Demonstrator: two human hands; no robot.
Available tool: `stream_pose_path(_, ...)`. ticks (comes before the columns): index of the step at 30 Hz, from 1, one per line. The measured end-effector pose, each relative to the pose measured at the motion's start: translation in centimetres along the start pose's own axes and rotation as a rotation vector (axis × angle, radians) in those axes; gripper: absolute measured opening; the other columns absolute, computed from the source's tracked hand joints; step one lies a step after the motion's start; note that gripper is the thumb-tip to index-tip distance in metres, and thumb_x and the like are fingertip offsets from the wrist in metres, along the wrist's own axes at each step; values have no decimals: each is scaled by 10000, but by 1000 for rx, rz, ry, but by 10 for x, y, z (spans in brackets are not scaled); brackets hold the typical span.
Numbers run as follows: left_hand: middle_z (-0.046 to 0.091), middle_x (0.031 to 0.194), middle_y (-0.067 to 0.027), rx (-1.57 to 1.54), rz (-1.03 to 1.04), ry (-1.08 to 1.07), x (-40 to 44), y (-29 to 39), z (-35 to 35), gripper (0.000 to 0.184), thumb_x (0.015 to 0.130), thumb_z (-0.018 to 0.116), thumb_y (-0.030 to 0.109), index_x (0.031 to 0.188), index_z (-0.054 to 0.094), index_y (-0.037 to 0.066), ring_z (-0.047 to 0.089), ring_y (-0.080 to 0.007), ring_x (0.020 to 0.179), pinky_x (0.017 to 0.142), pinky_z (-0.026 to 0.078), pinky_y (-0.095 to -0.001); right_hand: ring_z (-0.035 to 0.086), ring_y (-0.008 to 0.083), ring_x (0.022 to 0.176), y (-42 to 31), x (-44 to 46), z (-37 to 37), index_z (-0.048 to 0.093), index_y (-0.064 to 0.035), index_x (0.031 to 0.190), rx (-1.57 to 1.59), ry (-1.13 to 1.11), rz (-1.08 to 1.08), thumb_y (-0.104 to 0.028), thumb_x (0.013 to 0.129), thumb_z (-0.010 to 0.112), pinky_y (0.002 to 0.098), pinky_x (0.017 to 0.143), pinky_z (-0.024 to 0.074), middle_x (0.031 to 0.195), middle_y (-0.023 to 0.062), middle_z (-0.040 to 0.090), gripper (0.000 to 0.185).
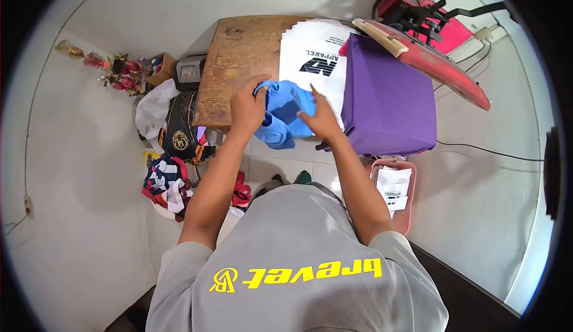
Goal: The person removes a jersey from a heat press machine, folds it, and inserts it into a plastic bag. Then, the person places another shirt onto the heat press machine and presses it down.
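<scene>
A bunched piece of light blue cloth [283, 134] hangs between my hands, over the front edge of the wooden table and a stack of white printed sheets. Its folds hide what kind of item it is. On the cloth's left side, my left hand [248, 108] is closed, with the thumb over the edge. My right hand [324, 119] has hold of the right side, thumb on the near face and index finger stretched along the edge. Below the printed "APPAREL" logo, the white sheets [310, 39] are partly covered by the cloth.
Right of the sheets is a purple-covered platen [391, 93], with a red heat press [441, 63] swung above it. A pink bin [407, 215] of printed papers stands below. Left are the wooden table [239, 45], a clothes pile [167, 180], a black bag [179, 123] and trophies [122, 72].
</scene>
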State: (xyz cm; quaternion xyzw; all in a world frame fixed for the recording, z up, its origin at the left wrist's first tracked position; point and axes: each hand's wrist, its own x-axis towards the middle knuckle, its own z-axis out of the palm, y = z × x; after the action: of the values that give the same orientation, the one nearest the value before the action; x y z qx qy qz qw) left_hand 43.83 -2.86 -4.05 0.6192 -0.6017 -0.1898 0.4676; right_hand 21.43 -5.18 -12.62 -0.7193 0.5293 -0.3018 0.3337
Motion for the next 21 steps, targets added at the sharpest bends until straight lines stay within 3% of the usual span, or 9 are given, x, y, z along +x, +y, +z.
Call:
stream_pose_path(2, 779, 1087, -181, -30, 2, -39, 2, -3, 5, 247, 947, 675, 59, 1169, 782, 78, 755, -353, 973, 868, 575, -409, 543, 441, 1390, -19, -4, 11, 315, -9, 1647, 221, -114, -18, -342, 797, 879, 467, 1162, 438, 1518, 332, 511, 1073)
stream_pose_path(5, 779, 1090, -180, -73, 3, -54, 1, -1, 9, 250, 945, 674, 55, 1173, 777, 64, 759, -340, 969, 871, 577, -401, 551, 452, 1355, -44, -3, 17, 334, 21, 1626, 31, -89, 15, -366, 799, 866, 466, 1150, 436, 1455, 317, 565, 1057)
stream_pose_path(6, 779, 1090, -180, -91, -10, -70, -2, 1, 9, 252, 944, 674, 53, 1175, 776, 61, 759, -337, 970, 873, 578, -399, 623, 440, 1249, -33, -2, 33, 540, -2, 1496, 55, 84, -40, -339, 855, 816, 467, 1070, 486, 1337, 281, 652, 775)
stream_pose_path(9, 782, 1103, -176, -154, 64, -130, -10, -8, 6, 262, 948, 701, 70, 1202, 761, 41, 763, -329, 989, 885, 581, -386, 708, 442, 968, -33, 13, 35, 739, -20, 1118, 78, 60, 231, -190, 949, 665, 495, 852, 548, 1025, 234, 741, 251)
stream_pose_path(12, 790, 1079, -162, -185, 41, -127, -17, -11, 1, 284, 952, 695, 69, 1230, 752, 46, 767, -285, 938, 857, 581, -376, 701, 444, 990, -36, 12, 36, 714, 3, 1184, 129, 191, 101, -135, 929, 659, 480, 910, 547, 1061, 242, 742, 295)
stream_pose_path(14, 783, 1028, -150, -266, -73, -71, -16, -11, 1, 295, 958, 681, 52, 1246, 744, 45, 742, -240, 889, 826, 571, -358, 606, 408, 1228, -45, 10, 35, 655, -6, 1308, 92, 297, -22, -113, 870, 704, 468, 1086, 457, 1252, 219, 676, 453)
stream_pose_path(16, 746, 1029, -145, -370, -166, 9, -10, -22, 7, 311, 970, 665, 37, 1274, 731, 49, 708, -218, 896, 801, 556, -342, 591, 407, 1209, -62, 2, 28, 644, -1, 1285, 44, 426, -156, -124, 866, 721, 468, 1077, 450, 1221, 209, 659, 443)
stream_pose_path(18, 742, 1045, -142, -345, -164, 54, -5, -17, 7, 319, 973, 655, 27, 1285, 722, 47, 702, -216, 901, 799, 555, -339, 599, 382, 1084, -67, -11, 19, 642, -8, 1164, -36, 479, -324, -167, 900, 728, 460, 967, 467, 1130, 183, 653, 320)
stream_pose_path(21, 743, 1056, -145, -382, -153, 0, -6, -6, 8, 330, 970, 649, 16, 1294, 710, 41, 714, -222, 957, 829, 559, -341, 610, 377, 1038, -74, -43, 22, 637, -13, 1112, -24, 442, -245, -237, 922, 747, 448, 929, 484, 1082, 169, 646, 314)
